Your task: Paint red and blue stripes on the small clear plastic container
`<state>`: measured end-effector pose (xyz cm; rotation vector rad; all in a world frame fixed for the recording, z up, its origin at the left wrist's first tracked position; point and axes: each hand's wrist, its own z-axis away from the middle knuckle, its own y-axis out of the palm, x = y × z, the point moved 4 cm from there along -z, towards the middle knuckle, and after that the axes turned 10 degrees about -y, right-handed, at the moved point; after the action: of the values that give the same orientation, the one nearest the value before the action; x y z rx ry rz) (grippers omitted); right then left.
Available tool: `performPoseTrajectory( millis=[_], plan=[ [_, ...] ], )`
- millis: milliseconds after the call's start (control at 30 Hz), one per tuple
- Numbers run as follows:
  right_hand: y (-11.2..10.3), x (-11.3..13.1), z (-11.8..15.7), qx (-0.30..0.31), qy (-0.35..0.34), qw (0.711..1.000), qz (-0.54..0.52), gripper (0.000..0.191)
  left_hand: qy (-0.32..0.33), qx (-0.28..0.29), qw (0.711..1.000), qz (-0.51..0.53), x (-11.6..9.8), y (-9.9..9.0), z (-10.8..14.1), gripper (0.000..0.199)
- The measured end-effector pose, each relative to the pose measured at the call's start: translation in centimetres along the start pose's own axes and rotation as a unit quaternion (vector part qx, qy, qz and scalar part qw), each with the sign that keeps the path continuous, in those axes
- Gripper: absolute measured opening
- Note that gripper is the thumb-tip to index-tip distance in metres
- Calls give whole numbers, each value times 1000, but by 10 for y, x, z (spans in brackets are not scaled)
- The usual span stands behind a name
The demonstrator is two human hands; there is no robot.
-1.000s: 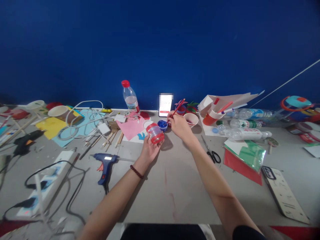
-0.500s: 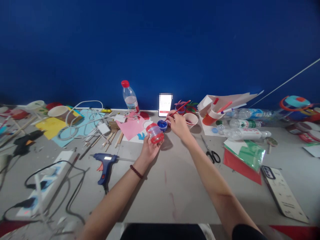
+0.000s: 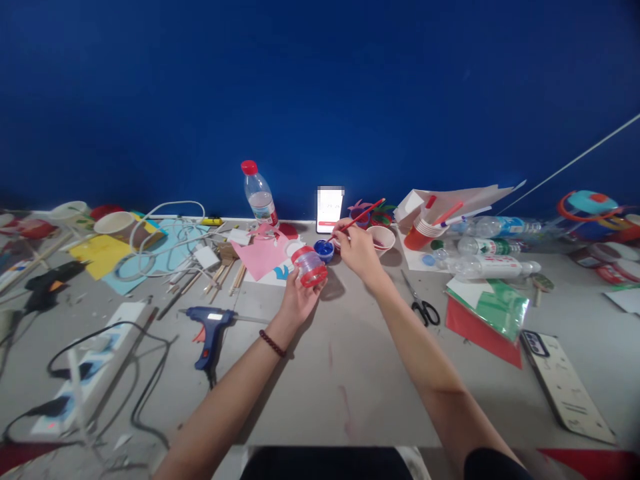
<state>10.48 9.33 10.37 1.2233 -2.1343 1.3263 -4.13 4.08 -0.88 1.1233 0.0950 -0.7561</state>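
My left hand (image 3: 299, 300) is wrapped round a small clear and red container (image 3: 310, 266), tilted, with red bands at both ends. In my right hand (image 3: 357, 252) is a red paintbrush (image 3: 361, 217), pinched near its lower part. The brush tip is at a small cup of blue paint (image 3: 324, 248), just above and right of the container. A paper cup (image 3: 381, 239) with dark red colour inside stands right behind my right hand. A lit phone (image 3: 329, 211) is upright behind the paint.
Left: a blue glue gun (image 3: 213, 333), power strip (image 3: 95, 367), pink paper (image 3: 258, 256) and a red-capped bottle (image 3: 260, 199). Right: scissors (image 3: 423, 305), stacked orange cups (image 3: 423, 231), plastic bottles (image 3: 495, 267), green and red sheets (image 3: 493, 307) and another phone (image 3: 567, 387).
The brush has tilted slightly, its rear end shifting a little to the right. Both hands keep nearly the same place and hold.
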Motion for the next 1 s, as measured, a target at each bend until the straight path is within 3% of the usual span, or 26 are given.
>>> performPoseTrajectory(
  millis=[200,400,567,733,1000],
  plan=[
    [13,-9,-2,20,1,1000,12,16,1,0,1000,0,0,0,1,39],
    [5,-2,0,41,15,998,54,15,-1,0,1000,7,0,-1,0,36],
    [-17,-4,1,-41,43,998,-29,8,-3,6,1000,-3,0,-2,0,36],
    [-39,-15,0,-150,88,973,-149,12,-6,10,1000,-18,0,0,1,34],
    [-64,-24,5,-181,132,949,-223,23,-3,11,1000,-26,2,1,0,23]
  ],
)
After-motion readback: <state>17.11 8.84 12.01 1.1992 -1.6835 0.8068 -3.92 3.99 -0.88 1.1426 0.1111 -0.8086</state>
